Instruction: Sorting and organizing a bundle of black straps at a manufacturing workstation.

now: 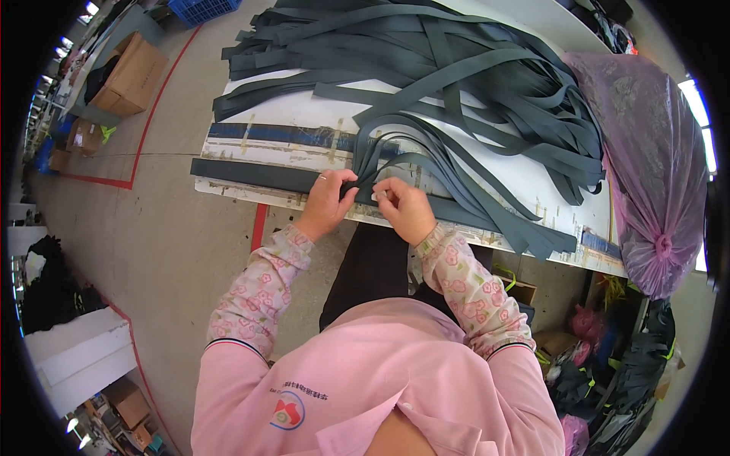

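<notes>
Dark grey-green flat straps (449, 171) lie looped along the near edge of the white worktable (304, 111). At the table edge my left hand (327, 202) is closed on the gathered bend of these straps, thumb and fingers pinched together. Just to its right, my right hand (407, 211) is closed in a pinch over the same straps; a small whitish bit shows at its fingertips, too small to name. A flat strap length (255, 172) runs left from my left hand along the edge. The two hands are close together but apart.
A large heap of similar straps (426, 53) covers the far part of the table. At the table's right end stands a tied pink translucent plastic bag (646, 167). Cardboard boxes (131, 76) and a blue crate (199, 9) are on the left and far floor.
</notes>
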The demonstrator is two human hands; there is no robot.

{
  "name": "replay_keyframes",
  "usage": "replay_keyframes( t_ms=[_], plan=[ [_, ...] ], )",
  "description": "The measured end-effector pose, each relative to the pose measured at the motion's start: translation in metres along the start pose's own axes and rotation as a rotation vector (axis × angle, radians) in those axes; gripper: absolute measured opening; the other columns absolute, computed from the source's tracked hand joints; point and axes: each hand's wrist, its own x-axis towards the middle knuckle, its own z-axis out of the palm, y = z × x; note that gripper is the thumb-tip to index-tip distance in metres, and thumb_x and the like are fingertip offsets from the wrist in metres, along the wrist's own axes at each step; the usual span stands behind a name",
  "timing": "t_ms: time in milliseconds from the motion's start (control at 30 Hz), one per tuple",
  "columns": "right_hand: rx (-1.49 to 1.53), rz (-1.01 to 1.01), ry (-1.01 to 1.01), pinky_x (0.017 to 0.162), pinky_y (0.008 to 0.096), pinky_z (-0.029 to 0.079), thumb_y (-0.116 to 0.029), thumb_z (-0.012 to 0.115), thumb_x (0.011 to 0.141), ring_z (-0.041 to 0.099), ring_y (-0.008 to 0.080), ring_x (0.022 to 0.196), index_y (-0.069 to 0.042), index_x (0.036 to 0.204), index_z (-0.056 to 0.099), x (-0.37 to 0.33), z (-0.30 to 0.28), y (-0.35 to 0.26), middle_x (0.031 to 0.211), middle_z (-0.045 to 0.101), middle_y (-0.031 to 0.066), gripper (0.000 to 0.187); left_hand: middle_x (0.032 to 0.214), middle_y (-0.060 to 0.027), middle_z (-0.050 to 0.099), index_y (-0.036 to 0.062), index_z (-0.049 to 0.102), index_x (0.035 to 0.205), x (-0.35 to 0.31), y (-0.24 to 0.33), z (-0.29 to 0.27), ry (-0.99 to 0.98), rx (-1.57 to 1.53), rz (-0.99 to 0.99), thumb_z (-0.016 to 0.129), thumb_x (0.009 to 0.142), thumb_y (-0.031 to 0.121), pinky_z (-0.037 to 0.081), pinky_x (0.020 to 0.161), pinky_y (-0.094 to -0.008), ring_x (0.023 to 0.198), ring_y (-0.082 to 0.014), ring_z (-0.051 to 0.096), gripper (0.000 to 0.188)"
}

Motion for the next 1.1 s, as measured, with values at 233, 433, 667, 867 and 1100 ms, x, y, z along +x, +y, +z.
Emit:
replay_keyframes(
  t_ms=[233,433,667,867,1100],
  plan=[
    [-0.112,0.008,0.015,0.078,0.0377,0.043,-0.013,0.066,0.084,0.062,0.0272,0.060,-0.010,0.092,0.067,-0.002,0.032,0.003,0.063,0.063,0.0057,0.008,0.096,-0.0116,0.060,0.0068,0.053,0.111,-0.001,-0.002,0.000,0.004,-0.024,-0.002,0.068,0.087,0.008,0.046,0.077,-0.0405,0.086,-0.0302,0.059,0.028],
    [-0.281,-0.098,0.068,0.073,0.0381,0.045,-0.012,0.067,0.084,0.063,0.0282,0.061,-0.008,0.093,0.067,-0.002,0.032,0.005,0.067,0.065,0.0086,0.010,0.095,-0.0096,0.060,0.0078,0.054,0.110,0.001,-0.002,0.000,0.009,-0.019,0.010,0.067,0.086,0.006,0.046,0.078,-0.0411,0.086,-0.0310,0.059,0.027],
    [0.114,0.264,0.103,0.059,0.0249,0.048,-0.004,0.064,0.087,0.058,0.0074,0.064,0.000,0.097,0.067,-0.040,-0.083,0.049,0.072,0.065,0.0038,0.012,0.086,-0.0057,0.055,0.0171,0.072,0.104,0.006,0.006,-0.007,-0.081,0.033,0.095,0.066,0.080,0.002,0.044,0.075,-0.0406,0.081,-0.0284,0.051,0.029],
    [-0.143,0.198,0.199,0.060,0.0263,0.048,-0.005,0.064,0.088,0.058,0.0099,0.062,0.001,0.095,0.066,-0.078,-0.121,0.061,0.070,0.065,0.0061,0.010,0.090,-0.0071,0.059,0.0141,0.071,0.107,0.009,0.010,-0.012,-0.118,0.015,0.066,0.070,0.080,0.006,0.045,0.078,-0.0407,0.086,-0.0295,0.053,0.028],
    [-0.227,0.165,0.206,0.058,0.0310,0.050,-0.006,0.065,0.085,0.064,0.0213,0.061,0.000,0.093,0.066,-0.079,-0.113,0.055,0.068,0.065,0.0115,0.010,0.094,-0.0089,0.062,0.0132,0.070,0.108,0.009,0.011,-0.014,-0.204,0.029,0.021,0.079,0.074,0.014,0.045,0.083,-0.0397,0.091,-0.0306,0.055,0.036]
  ],
)
